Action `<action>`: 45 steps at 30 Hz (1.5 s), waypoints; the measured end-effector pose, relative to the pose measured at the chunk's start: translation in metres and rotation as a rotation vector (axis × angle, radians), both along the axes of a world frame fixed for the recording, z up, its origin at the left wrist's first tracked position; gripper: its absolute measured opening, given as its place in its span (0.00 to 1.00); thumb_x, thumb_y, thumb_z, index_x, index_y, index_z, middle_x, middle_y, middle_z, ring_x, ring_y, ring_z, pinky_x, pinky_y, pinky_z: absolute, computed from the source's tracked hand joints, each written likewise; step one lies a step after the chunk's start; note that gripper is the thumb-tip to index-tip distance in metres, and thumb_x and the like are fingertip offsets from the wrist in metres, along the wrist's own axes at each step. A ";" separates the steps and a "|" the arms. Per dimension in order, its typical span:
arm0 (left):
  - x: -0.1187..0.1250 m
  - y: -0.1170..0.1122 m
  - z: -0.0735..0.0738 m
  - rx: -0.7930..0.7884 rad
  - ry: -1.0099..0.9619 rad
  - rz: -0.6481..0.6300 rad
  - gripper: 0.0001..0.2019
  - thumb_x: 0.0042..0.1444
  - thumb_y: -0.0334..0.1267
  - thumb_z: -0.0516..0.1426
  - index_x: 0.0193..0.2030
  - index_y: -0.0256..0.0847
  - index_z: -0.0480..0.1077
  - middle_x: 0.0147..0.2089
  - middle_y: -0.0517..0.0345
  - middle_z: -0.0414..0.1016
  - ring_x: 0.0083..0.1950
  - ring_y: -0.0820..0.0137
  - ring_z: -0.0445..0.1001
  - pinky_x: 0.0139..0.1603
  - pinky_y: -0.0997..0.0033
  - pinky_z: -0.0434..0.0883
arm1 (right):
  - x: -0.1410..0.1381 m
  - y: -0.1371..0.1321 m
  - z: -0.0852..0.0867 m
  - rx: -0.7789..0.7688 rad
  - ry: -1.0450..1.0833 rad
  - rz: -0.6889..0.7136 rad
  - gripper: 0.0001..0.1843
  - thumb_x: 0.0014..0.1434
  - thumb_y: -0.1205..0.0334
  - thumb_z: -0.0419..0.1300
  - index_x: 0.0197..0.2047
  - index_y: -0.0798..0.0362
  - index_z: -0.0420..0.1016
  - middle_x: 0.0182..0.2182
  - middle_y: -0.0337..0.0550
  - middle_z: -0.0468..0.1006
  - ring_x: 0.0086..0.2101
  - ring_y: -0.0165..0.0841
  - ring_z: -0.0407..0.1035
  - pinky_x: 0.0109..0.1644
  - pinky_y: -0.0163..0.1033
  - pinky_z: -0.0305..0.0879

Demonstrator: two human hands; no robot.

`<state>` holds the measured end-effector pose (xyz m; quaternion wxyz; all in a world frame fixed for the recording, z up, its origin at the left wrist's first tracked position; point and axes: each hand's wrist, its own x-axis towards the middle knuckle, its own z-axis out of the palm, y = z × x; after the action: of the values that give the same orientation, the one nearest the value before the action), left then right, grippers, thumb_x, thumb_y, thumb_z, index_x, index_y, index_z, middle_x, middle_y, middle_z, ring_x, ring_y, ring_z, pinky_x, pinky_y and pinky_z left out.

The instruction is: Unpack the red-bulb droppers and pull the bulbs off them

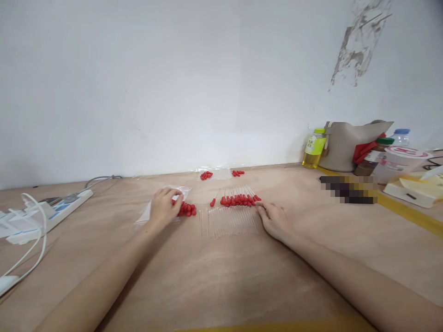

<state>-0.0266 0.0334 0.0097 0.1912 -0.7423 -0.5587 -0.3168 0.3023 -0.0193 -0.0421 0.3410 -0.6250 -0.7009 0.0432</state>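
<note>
Several red-capped tubes (pixel 238 200) lie apparently complete on the table (pixel 214 276) — bare tubes (pixel 235 222) and loose caps (pixel 188 210) remain unjoined — with left hand (pixel 164 206) curled at the caps, right hand (pixel 276 218) beside the tubes, neither grip determinable.

Free passage over the near tabletop (pixel 204 281); in the way beyond, clear tubes (pixel 235 222) (a row).

Your left hand (pixel 165 206) and right hand (pixel 276 219) are bare; your left forearm (pixel 114 272) and right forearm (pixel 346 272) are bare too, slim and narrowing smoothly towards the wrists (pixel 151 226).
</note>
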 end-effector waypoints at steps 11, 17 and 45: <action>0.093 0.040 0.001 -0.523 0.175 -0.001 0.13 0.43 0.48 0.54 0.19 0.42 0.72 0.31 0.52 0.74 0.42 0.58 0.69 0.47 0.58 0.58 | 0.001 -0.003 0.001 0.121 0.024 -0.071 0.12 0.58 0.62 0.48 0.37 0.51 0.72 0.37 0.42 0.75 0.42 0.39 0.63 0.44 0.44 0.52; 0.094 0.050 0.001 -0.568 0.118 0.098 0.14 0.42 0.46 0.55 0.15 0.39 0.68 0.19 0.52 0.70 0.31 0.60 0.72 0.41 0.60 0.62 | 0.002 -0.003 -0.002 0.254 -0.007 -0.021 0.09 0.56 0.61 0.50 0.34 0.52 0.71 0.34 0.43 0.74 0.40 0.38 0.63 0.44 0.44 0.55; 0.086 -0.053 -0.036 -0.015 0.096 -0.712 0.10 0.55 0.41 0.54 0.42 0.42 0.68 0.40 0.55 0.73 0.42 0.68 0.68 0.44 0.65 0.61 | -0.025 -0.023 0.008 0.478 -0.328 0.472 0.11 0.60 0.64 0.48 0.36 0.52 0.72 0.26 0.39 0.73 0.32 0.30 0.60 0.47 0.42 0.48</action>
<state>0.0591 -0.0194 -0.0267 0.0894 -0.9058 -0.2575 -0.3245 0.2773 -0.0419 -0.0346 0.3410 -0.3475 -0.8613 -0.1451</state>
